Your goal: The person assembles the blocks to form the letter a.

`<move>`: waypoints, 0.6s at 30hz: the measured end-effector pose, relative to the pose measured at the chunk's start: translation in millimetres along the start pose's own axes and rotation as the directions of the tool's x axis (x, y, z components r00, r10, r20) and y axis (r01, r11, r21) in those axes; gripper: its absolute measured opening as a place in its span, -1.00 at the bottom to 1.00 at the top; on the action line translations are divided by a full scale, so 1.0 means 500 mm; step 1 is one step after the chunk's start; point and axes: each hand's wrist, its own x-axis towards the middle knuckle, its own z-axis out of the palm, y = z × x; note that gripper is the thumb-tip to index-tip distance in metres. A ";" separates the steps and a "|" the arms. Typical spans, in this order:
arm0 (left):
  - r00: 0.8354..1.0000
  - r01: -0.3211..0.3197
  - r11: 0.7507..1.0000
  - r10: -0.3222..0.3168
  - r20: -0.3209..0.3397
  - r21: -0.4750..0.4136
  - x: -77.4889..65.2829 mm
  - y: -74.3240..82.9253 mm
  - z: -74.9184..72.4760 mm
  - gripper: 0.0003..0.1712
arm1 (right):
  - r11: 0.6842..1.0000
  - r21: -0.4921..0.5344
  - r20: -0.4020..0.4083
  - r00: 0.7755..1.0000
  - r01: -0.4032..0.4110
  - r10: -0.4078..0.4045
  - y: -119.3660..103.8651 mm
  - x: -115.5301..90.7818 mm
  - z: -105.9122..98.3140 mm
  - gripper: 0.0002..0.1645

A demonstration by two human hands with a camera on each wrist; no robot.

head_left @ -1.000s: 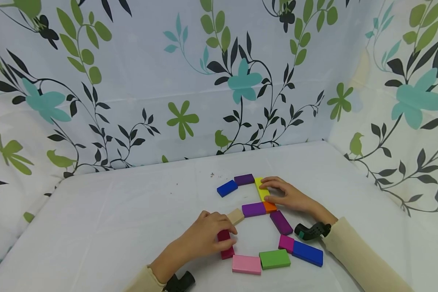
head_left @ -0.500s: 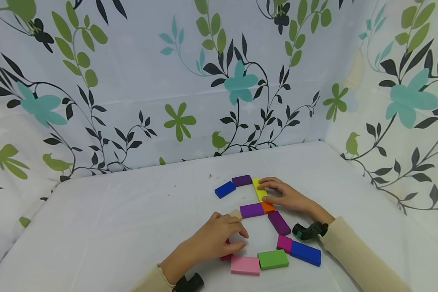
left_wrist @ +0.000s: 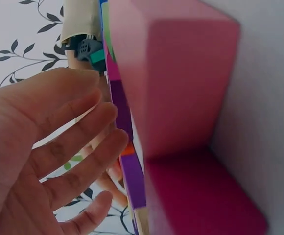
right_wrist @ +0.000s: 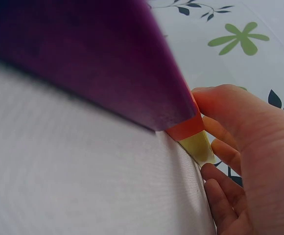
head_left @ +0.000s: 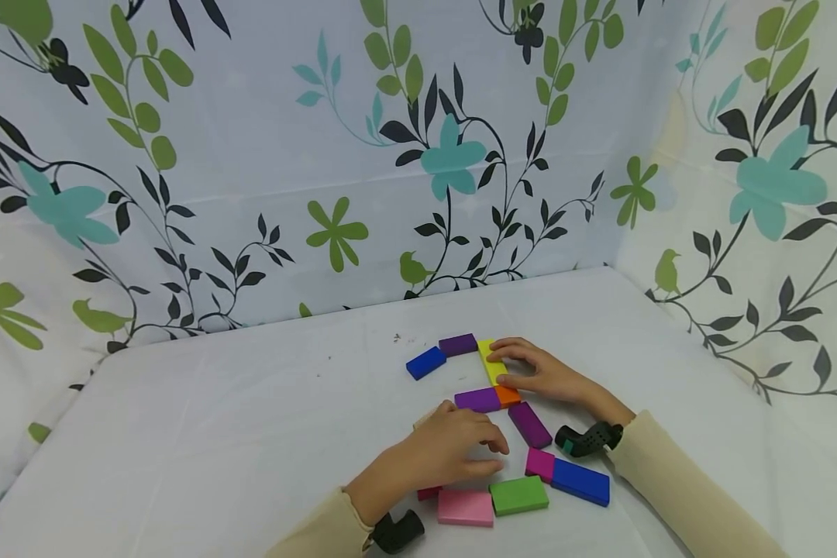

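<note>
My left hand (head_left: 449,446) hovers with loosely bent fingers and nothing between them. It is over the left side of a ring of flat blocks, near a pink block (head_left: 465,508). It covers most of a dark red block (head_left: 428,493) and a beige block (head_left: 421,420). At the upper right, my right hand (head_left: 547,374) holds a yellow block (head_left: 490,360), index finger and thumb bent over it. An orange block (head_left: 508,396) and a purple block (head_left: 477,400) adjoin its near end. In the left wrist view, my left fingers (left_wrist: 78,161) are spread apart, clear of the pink block.
Further blocks lie in the curved outline: green (head_left: 519,495), long blue (head_left: 581,481), magenta (head_left: 540,464), plum (head_left: 530,425), dark purple (head_left: 458,345) and short blue (head_left: 426,363). A white cloth (head_left: 237,434) covers the table. Behind hangs a leaf-patterned curtain (head_left: 251,155).
My left hand has left the dark red block and shifted right, over the inside of the ring. My right hand stays at the yellow block. The head view has turned slightly.
</note>
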 end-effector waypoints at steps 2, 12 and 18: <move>1.000 -0.008 1.000 0.008 0.020 -0.010 0.010 0.002 0.004 -0.83 | 1.000 -0.001 0.000 1.000 -0.005 0.005 0.000 -0.001 -0.001 -0.57; 0.998 -0.033 0.997 0.030 0.051 0.067 0.043 0.014 0.019 -0.83 | 1.000 -0.001 0.002 1.000 0.004 -0.004 0.002 0.001 0.000 -0.56; 0.998 -0.037 0.996 0.033 0.050 0.081 0.055 0.018 0.026 -0.84 | 1.000 0.005 0.003 1.000 0.000 0.000 -0.001 0.001 -0.001 -0.55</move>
